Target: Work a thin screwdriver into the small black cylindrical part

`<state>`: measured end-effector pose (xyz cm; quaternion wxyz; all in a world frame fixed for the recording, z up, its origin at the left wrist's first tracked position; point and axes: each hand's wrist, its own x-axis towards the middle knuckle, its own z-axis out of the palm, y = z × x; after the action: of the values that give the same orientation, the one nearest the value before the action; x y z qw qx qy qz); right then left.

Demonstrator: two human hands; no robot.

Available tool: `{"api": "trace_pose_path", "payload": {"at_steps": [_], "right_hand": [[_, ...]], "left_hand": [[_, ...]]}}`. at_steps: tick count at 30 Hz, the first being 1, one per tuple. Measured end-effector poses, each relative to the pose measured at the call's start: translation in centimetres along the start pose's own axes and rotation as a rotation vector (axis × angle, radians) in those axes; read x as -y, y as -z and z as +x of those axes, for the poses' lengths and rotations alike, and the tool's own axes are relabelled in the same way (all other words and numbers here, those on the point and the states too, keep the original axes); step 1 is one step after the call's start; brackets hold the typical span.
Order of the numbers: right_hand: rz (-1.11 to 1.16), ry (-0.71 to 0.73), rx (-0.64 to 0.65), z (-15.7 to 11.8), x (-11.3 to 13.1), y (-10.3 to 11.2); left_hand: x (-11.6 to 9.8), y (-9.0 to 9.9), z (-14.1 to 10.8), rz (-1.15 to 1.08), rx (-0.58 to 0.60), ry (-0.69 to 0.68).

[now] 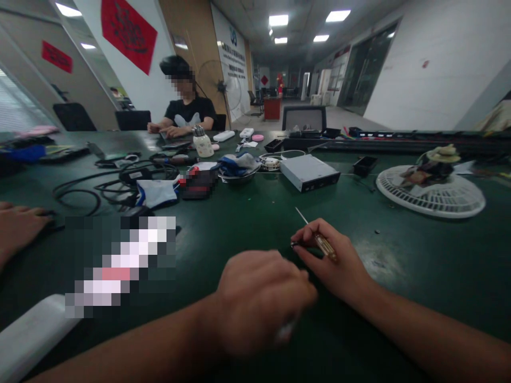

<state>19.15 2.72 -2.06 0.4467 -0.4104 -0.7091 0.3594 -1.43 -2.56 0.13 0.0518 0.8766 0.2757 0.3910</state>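
The right hand (333, 268) pinches a small screwdriver (325, 247) in its fingers; the blurred left hand (259, 298) curls just beside it, whether gripping anything I can't tell.

Nothing can be read with confidence. Dark characters are seen on the red banner (128, 34) at far left; lettering under a blue logo is seen on the white wall sign (232, 53), far centre. Both are probably too small or warped to read.

Small screwdriver (325, 247), amber handle, thin steel shaft angled up-left, pinched in right hand (337, 266).
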Motion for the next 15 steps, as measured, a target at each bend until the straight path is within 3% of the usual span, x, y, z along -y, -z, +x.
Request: {"api": "trace_pose_path", "payload": {"at_steps": [2,5,7,11,15], "right_hand": [[0.026,-0.003,-0.033,0.1,0.1,0.1],[0.064,-0.013,-0.068,0.1,0.3,0.1],[0.083,-0.003,-0.073,0.0,0.3,0.1],[0.042,0.035,-0.059,-0.2,0.3,0.1],[0.027,0.044,-0.041,-0.4,0.3,0.2]], "left_hand": [[2.6,-0.4,1.7,0.082,-0.102,0.053],[5.3,-1.3,1.7,0.191,-0.012,0.302],[6.2,-1.6,1.2,0.144,0.038,0.386],[6.5,-1.5,1.1,0.017,0.124,0.419],[6.4,-1.3,1.5,-0.073,0.160,0.357]]}}
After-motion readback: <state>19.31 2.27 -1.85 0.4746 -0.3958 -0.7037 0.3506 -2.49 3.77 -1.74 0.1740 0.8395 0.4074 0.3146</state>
